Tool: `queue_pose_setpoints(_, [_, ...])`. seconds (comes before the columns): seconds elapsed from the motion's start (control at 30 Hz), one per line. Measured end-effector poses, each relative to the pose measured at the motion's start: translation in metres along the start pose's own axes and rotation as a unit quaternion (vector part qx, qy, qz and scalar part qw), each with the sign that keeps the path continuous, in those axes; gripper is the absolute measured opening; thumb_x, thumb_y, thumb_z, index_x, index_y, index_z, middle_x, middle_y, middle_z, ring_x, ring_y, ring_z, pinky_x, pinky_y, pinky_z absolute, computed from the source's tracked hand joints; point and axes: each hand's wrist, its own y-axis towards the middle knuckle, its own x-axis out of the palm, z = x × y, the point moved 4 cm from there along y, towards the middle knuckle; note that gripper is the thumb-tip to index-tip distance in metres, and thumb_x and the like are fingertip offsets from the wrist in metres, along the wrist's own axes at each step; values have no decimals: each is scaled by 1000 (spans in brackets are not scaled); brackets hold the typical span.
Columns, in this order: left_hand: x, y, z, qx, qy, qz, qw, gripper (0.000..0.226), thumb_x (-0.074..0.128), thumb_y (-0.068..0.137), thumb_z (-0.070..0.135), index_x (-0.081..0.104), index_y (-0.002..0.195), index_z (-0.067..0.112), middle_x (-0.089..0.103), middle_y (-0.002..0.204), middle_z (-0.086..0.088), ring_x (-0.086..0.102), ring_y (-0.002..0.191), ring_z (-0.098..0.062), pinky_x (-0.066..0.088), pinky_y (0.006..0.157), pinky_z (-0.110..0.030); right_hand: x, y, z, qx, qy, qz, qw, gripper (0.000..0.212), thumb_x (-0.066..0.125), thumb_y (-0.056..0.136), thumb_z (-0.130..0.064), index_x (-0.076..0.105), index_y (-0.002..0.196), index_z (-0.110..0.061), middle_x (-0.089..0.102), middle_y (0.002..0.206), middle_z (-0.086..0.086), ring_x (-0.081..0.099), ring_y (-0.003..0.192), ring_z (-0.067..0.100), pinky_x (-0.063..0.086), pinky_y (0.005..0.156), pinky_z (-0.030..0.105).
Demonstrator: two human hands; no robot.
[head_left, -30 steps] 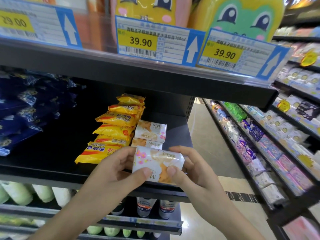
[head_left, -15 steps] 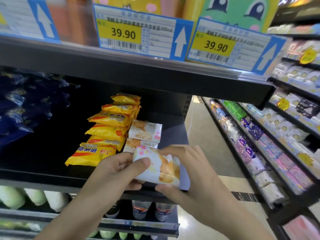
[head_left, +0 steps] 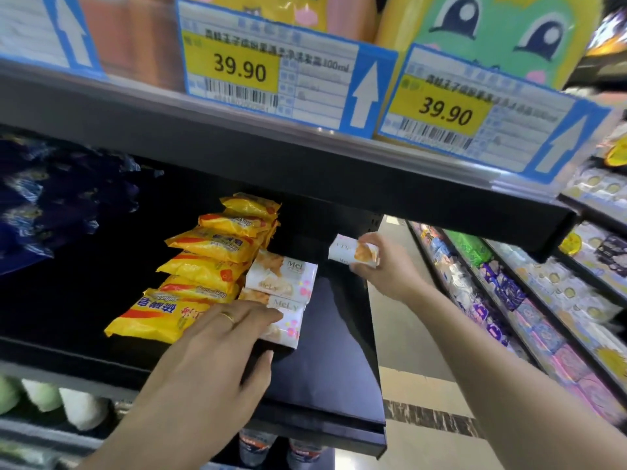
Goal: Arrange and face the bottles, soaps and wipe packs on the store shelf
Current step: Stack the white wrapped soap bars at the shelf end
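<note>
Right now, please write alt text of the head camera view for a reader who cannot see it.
A person's right hand holds a white soap pack above the dark shelf, while the left hand rests on the front white soap pack. Yellow soap packs lie in a row beside them.

Both forearms are bare from wrist to the frame edge, with no sleeve, watch or bracelet showing on either. The left hand (head_left: 217, 347) wears a plain, thin gold-coloured ring (head_left: 228, 316) on one of its middle fingers. The right hand (head_left: 385, 266) carries no ring that can be seen. Fingernails on the left hand are short and unpainted.
</note>
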Motion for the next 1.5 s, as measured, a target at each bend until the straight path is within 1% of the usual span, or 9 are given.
queue_pose_setpoints(0.17, [2, 0, -5, 20, 23, 5, 1000, 56, 87, 72, 26, 64, 123, 33, 66, 119, 16, 59, 112, -8, 55, 87, -27, 20, 32, 18, -5, -41, -9, 999, 48, 78, 89, -22, 56, 132, -25, 52, 127, 0, 53, 117, 23, 42, 90, 28])
queue_pose_setpoints(0.47, [4, 10, 0, 54, 59, 10, 997, 56, 88, 67, 20, 68, 119, 29, 68, 117, 13, 64, 105, -14, 61, 81, -32, 21, 36, 13, 9, -130, 1, 992, 45, 66, 94, -25, 56, 137, -32, 50, 137, 4, 42, 133, 31, 43, 108, 40])
queue_pose_setpoints(0.6, [14, 20, -1, 78, 134, 5, 988, 60, 92, 59, 14, 75, 117, 20, 73, 118, 1, 70, 106, -25, 62, 79, -41, 5, -5, -45, -85, -21, 96, 992, 35, 66, 98, -27, 64, 132, -24, 59, 124, -15, 54, 126, 22, 46, 104, 37])
queue_pose_setpoints(0.73, [31, 22, -9, 87, 188, 2, 978, 69, 95, 54, 13, 75, 120, 14, 73, 120, -6, 70, 107, -30, 60, 80, -45, 15, -55, -95, -207, 36, -47, 977, 47, 69, 93, -49, 59, 138, -37, 52, 127, -26, 48, 127, -2, 43, 103, 19])
queue_pose_setpoints(0.93, [32, 20, -4, 134, 149, 48, 979, 53, 96, 58, 12, 79, 108, 17, 77, 109, -1, 73, 94, -28, 59, 68, -40, 34, -63, -101, -254, -26, -105, 961, 53, 71, 91, -41, 50, 140, -47, 54, 137, -13, 51, 123, 13, 49, 104, 36])
queue_pose_setpoints(1.07, [33, 11, 18, 198, 133, 59, 969, 39, 87, 67, 19, 79, 105, 21, 77, 104, 3, 73, 90, -23, 55, 63, -34, 26, -69, -97, -252, -44, -92, 962, 49, 66, 97, -38, 49, 142, -46, 50, 142, -14, 47, 129, 10, 46, 107, 31])
queue_pose_setpoints(1.23, [54, 22, 62, 217, 134, 35, 966, 48, 37, 70, 16, 79, 90, 25, 75, 89, 5, 71, 78, -20, 55, 58, -29, -4, -49, -53, -196, -37, -33, 979, 44, 63, 99, -38, 52, 141, -38, 55, 137, -9, 56, 115, 13, 51, 99, 33])
queue_pose_setpoints(1.37, [82, 46, 96, 197, 174, -15, 965, 31, 46, 71, 19, 76, 78, 24, 71, 75, 4, 67, 67, -19, 51, 54, -28, -13, -8, -8, -48, -97, -12, 994, 49, 50, 91, -65, 63, 122, -30, 68, 110, -6, 66, 95, 15, 58, 89, 41])
queue_pose_setpoints(1.5, [88, 88, 104, 139, 178, -25, 974, 23, 59, 84, 20, 75, 100, 18, 74, 93, -3, 70, 88, -26, 54, 71, -36, -8, 23, 7, -12, -107, -31, 994, 32, 56, 100, -50, 67, 120, -27, 70, 111, -5, 67, 99, 17, 57, 90, 38])
